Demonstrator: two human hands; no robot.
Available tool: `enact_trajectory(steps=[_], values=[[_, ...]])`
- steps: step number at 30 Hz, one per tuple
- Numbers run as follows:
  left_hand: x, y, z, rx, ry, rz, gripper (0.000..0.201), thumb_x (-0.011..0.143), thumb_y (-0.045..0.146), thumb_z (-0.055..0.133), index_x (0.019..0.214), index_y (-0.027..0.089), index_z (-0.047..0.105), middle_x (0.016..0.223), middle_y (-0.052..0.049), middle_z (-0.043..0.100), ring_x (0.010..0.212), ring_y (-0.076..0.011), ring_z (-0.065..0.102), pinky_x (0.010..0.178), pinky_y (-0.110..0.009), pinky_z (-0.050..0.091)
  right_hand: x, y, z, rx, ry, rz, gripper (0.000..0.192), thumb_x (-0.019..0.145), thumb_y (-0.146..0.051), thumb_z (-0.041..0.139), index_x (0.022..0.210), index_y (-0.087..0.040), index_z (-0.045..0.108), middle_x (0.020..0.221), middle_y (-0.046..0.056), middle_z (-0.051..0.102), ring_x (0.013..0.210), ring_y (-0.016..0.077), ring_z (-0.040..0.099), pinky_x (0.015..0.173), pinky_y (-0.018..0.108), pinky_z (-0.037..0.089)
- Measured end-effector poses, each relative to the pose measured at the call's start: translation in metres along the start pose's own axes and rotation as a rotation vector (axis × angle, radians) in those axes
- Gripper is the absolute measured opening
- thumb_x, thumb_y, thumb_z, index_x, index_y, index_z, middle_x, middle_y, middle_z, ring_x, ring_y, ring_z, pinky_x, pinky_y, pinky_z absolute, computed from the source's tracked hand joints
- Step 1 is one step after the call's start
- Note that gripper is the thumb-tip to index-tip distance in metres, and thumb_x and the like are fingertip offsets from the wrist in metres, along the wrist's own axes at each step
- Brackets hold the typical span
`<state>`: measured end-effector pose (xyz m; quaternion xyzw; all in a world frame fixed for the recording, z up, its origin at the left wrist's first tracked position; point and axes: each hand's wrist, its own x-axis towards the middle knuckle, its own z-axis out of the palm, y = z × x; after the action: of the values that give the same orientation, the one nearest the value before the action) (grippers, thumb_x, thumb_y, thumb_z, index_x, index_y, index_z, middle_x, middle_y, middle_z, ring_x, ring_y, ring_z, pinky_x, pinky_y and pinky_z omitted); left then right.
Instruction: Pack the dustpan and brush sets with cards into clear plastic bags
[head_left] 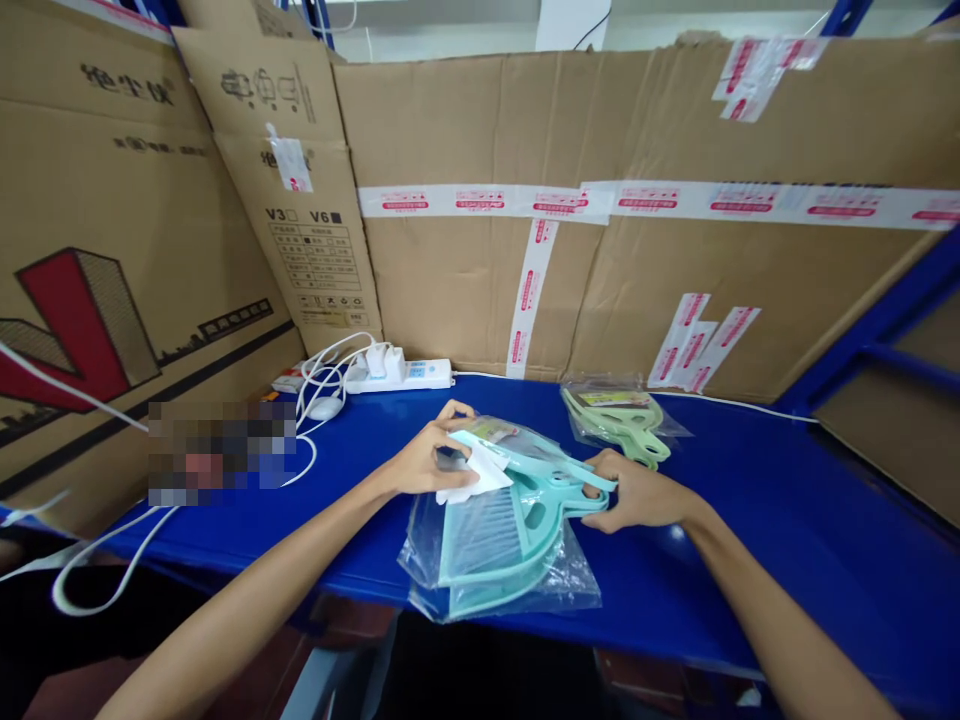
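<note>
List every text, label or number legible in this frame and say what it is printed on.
"V3" and "V6": on the leaning carton, above a printed table too small to read.
Chinese characters on the left carton and the top of the leaning carton: too blurred to read.
Red print on the white tape: too small.
Card in the bagged dustpan set: unreadable.

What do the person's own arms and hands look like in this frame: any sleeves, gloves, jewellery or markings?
Both forearms are bare as far as the frame shows, with no sleeves in view. The left hand and right hand wear no gloves. No rings, watch, bands or markings are visible.
</note>
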<state>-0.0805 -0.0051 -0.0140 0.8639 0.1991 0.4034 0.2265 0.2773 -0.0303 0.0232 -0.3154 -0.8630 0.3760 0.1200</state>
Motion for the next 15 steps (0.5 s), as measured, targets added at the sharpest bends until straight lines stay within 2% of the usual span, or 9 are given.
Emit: enact_trajectory(steps=[4, 7, 9, 11, 13, 15], values=[[-0.002, -0.001, 0.003, -0.004, 0.094, 0.001, 0.019, 0.086, 0.036, 0.083, 0.083, 0.018, 0.077, 0.139, -0.015, 0.065, 0.13, -0.0333, 0.058, 0.11, -0.052, 0.05, -0.001, -0.002, 0.001, -0.097, 0.079, -0.018, 0.031, 0.076, -0.024, 0.069, 0.059, -0.021, 0.044, 0.062, -0.007, 0.045, 0.062, 0.0115, 0.042, 0.063, 0.028, 0.033], [-0.001, -0.002, 0.005, 0.01, 0.138, 0.015, 0.015, 0.088, 0.032, 0.083, 0.089, 0.018, 0.079, 0.139, -0.016, 0.062, 0.13, -0.033, 0.061, 0.111, -0.052, 0.052, -0.002, -0.003, 0.001, -0.136, 0.092, -0.007, 0.033, 0.075, -0.022, 0.069, 0.058, -0.021, 0.041, 0.062, -0.007, 0.043, 0.062, 0.0111, 0.041, 0.064, 0.028, 0.032], [0.001, -0.001, 0.007, 0.003, 0.157, 0.051, 0.011, 0.088, 0.029, 0.083, 0.09, 0.019, 0.08, 0.141, -0.016, 0.058, 0.126, -0.0306, 0.064, 0.112, -0.053, 0.052, -0.002, -0.003, 0.001, -0.138, 0.092, -0.015, 0.034, 0.074, -0.022, 0.069, 0.058, -0.021, 0.04, 0.062, -0.008, 0.042, 0.062, 0.0108, 0.04, 0.064, 0.028, 0.032], [0.003, 0.001, 0.008, -0.018, 0.171, 0.066, 0.008, 0.089, 0.027, 0.083, 0.091, 0.02, 0.081, 0.151, -0.015, 0.049, 0.121, -0.0274, 0.067, 0.111, -0.054, 0.053, -0.002, -0.003, 0.002, -0.136, 0.101, -0.02, 0.033, 0.074, -0.022, 0.069, 0.059, -0.021, 0.04, 0.063, -0.008, 0.042, 0.062, 0.0106, 0.04, 0.064, 0.028, 0.032], [0.004, 0.002, 0.004, -0.024, 0.168, 0.048, 0.007, 0.089, 0.026, 0.083, 0.091, 0.02, 0.082, 0.161, -0.014, 0.039, 0.122, -0.0275, 0.066, 0.107, -0.052, 0.055, -0.002, -0.004, 0.002, -0.138, 0.112, -0.022, 0.031, 0.073, -0.021, 0.069, 0.059, -0.021, 0.041, 0.063, -0.008, 0.043, 0.061, 0.0105, 0.04, 0.064, 0.028, 0.032], [0.004, 0.001, -0.006, 0.003, 0.139, 0.013, 0.007, 0.088, 0.028, 0.084, 0.089, 0.022, 0.083, 0.165, -0.013, 0.038, 0.132, -0.0312, 0.061, 0.106, -0.052, 0.056, -0.002, -0.005, 0.002, -0.15, 0.125, -0.022, 0.029, 0.073, -0.02, 0.068, 0.059, -0.02, 0.042, 0.063, -0.008, 0.043, 0.061, 0.0104, 0.04, 0.065, 0.028, 0.032]])
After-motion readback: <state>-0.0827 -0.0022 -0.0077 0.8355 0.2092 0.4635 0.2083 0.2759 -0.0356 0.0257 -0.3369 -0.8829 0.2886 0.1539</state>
